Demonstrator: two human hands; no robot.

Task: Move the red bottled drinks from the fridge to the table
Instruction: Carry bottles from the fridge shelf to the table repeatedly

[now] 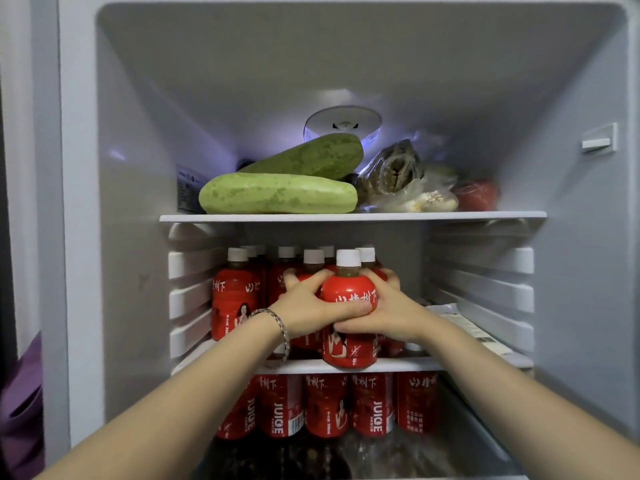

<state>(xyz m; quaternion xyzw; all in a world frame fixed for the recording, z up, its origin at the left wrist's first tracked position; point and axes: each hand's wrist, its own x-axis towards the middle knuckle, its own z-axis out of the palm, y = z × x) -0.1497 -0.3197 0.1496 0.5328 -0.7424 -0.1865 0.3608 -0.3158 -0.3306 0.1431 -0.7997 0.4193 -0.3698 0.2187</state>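
Your left hand and right hand both grasp one white-capped red juice bottle at the front edge of the fridge's middle shelf, other bottles behind.

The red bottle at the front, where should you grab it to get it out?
Grip the front bottle around its wide red shoulder, coming from the open front. It stands upright at the shelf edge, other bottles packed close behind. Left hand and right hand already wrap it there.
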